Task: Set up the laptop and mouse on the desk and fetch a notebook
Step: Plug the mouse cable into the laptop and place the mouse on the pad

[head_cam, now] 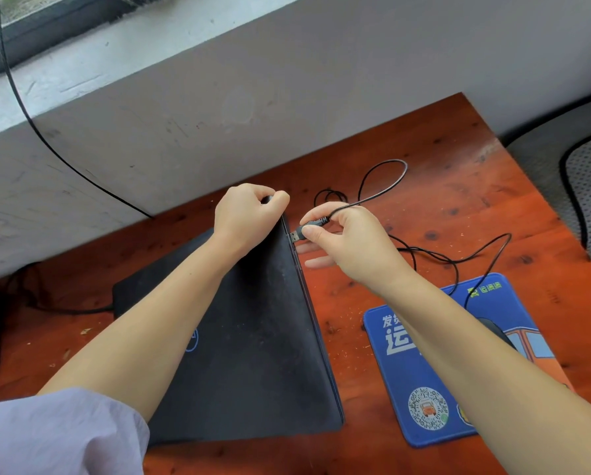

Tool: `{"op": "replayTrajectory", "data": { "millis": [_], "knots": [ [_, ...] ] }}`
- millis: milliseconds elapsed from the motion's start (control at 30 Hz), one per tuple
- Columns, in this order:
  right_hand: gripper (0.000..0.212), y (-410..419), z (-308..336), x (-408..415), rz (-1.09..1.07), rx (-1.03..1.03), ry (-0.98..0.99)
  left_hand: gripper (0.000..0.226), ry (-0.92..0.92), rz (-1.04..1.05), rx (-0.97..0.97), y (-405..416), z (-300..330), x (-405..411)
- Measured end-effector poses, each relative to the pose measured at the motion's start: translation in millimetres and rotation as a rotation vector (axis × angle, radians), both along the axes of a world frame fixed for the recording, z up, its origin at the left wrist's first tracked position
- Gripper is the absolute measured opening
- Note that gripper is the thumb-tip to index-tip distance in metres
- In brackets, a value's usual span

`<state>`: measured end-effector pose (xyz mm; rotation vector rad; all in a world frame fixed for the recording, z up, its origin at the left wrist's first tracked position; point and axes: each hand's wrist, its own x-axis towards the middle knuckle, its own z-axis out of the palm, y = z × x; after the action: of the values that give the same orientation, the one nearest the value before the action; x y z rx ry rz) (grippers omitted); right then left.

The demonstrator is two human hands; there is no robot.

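Note:
A closed black laptop (252, 337) lies on the red-brown wooden desk (441, 200). My left hand (246, 217) grips its far right corner and tilts that side up. My right hand (345, 241) pinches the black USB plug (297, 233) of the mouse cable, its metal tip right beside the laptop's right edge. The cable (386, 186) loops over the desk and runs back to a black mouse (496, 332), mostly hidden behind my right forearm. The mouse sits on a blue mouse pad (414, 382). No notebook is in view.
A grey wall and window ledge (184, 108) stand behind the desk, with a black cable (47, 142) hanging down it. A dark power lead (64, 308) enters the laptop's left side. A mesh chair (588, 186) stands at the right.

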<state>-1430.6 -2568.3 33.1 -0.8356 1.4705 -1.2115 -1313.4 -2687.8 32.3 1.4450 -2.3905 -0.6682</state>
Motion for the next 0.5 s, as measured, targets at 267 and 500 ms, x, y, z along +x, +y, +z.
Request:
{"op": "replayTrajectory", "data": {
  "millis": [267,500],
  "knots": [
    [0.010,-5,-4,-10,0.154,-0.148,0.018,0.036,0.032,-0.011,0.020,1,9,4],
    [0.009,-7,-7,-11,0.154,-0.249,0.242,0.035,0.059,-0.035,0.021,1,14,8]
  ]
}}
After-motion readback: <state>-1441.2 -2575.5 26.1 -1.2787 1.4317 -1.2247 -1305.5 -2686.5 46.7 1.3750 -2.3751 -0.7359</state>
